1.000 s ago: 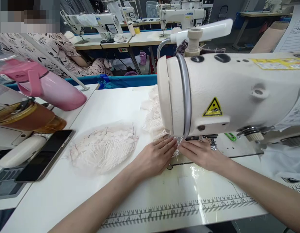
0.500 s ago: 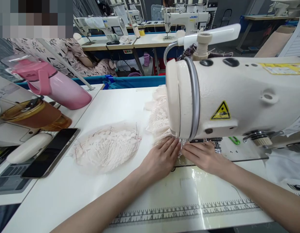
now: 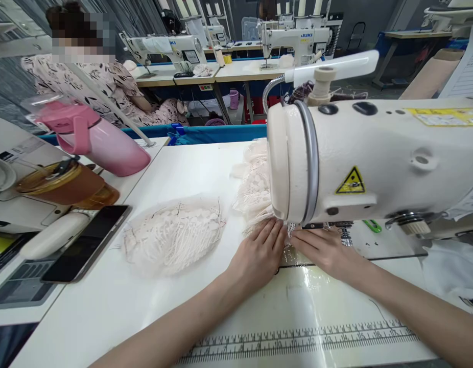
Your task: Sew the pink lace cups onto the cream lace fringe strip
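Rows of sewing machines (image 3: 298,43) stand behind your white surface (image 3: 106,312). At its left side, a bottle (image 3: 117,148) and a cup (image 3: 83,189) sit close behind your phone (image 3: 87,244); a knock there could spill a drink towards the loose lace (image 3: 173,235), which lies apart from your hands. That piece's stray threads could also snag your left sleeveless forearm if it swings wide. Further right, the other lace (image 3: 255,186) bunches behind your left hand (image 3: 263,250) and runs under the machine (image 3: 378,148); uneven pressure might let a fold ride in. Your left fingers lie together over it. Your right hand (image 3: 324,248) rests opposite, fingers together, tips by the foot. You hide both undersides, so I cannot tell whether either grip pinches lace. Fingertips this near the foot could be caught if the lace jerks forward.
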A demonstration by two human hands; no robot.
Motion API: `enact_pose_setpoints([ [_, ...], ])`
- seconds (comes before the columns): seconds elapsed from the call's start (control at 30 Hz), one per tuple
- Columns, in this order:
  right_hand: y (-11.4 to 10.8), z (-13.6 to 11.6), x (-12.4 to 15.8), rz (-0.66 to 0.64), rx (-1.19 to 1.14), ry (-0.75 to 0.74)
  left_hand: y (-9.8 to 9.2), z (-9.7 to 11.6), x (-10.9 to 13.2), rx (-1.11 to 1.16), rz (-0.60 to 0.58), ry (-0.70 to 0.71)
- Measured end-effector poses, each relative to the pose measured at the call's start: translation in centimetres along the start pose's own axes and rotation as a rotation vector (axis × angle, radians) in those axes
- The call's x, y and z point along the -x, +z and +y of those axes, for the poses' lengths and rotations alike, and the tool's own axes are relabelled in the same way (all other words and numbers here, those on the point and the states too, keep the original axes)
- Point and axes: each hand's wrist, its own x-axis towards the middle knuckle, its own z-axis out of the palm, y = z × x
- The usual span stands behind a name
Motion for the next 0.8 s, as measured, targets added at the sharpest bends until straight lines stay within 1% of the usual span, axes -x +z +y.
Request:
enact_pose_setpoints([
  [0.1,-0.1,-0.1,0.1,-0.022,0.042,0.022,0.1,0.3,0.0,-0.002,0.009,-0.024],
  [0.27,-0.4,-0.1,-0.2,-0.003,0.111,0.034,0.0,0.4,0.0,0.001,0.026,-0.047],
  [0.4,-0.6,0.1,-0.1,-0.015,0.142,0.045,0.0,0.4,0.0,0.016,0.026,-0.053],
  [0.47,-0.4,0.2,0.4,-0.01,0.164,0.061,0.0,0.5,-0.1,0.023,0.012,-0.059],
  [0.53,0.3,0.4,1.1,0.021,0.185,0.095,-0.1,0.5,-0.1,0.021,0.007,-0.065],
  [0.63,1.6,0.8,2.2,0.063,0.128,0.14,-0.2,0.6,-0.1,0.001,0.022,-0.067],
  [0.73,2.6,1.2,2.9,0.03,0.008,0.148,-0.3,0.6,-0.1,-0.009,0.022,-0.068],
  [0.8,2.7,1.4,3.1,-0.001,-0.042,0.137,-0.3,0.6,-0.1,-0.002,0.01,-0.067],
])
